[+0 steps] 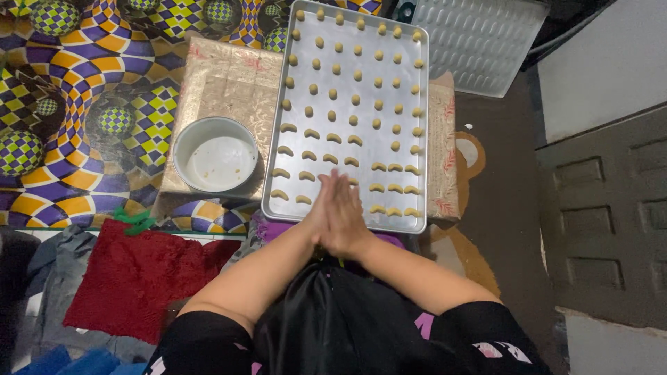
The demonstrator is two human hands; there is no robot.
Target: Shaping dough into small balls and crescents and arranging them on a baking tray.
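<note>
Tray: a big silver baking tray (417,132) with a low rim. It lies on a gold patterned board (222,90) that sits on the floor.
Dough pieces: many small pale yellow bits (354,97) lie in neat rows on the tray. The ones at the far end of the tray are little round lumps. The ones at the near end are bent like small moons (310,133).
Left hand: the left hand (322,212) is flat, with its palm pressed against the other hand, just above the near edge of the tray.
Right hand: the right hand (345,215) is flat too, with straight fingers (342,186) that point toward the tray.
Between the palms: I cannot tell if any dough is in there.
Bowl: a round white bowl (215,156) stands just left of the tray, on the same board. It holds only a few crumbs.
Cloth: a fuzzy red cloth (132,278) lies left of the tray's near corner.
</note>
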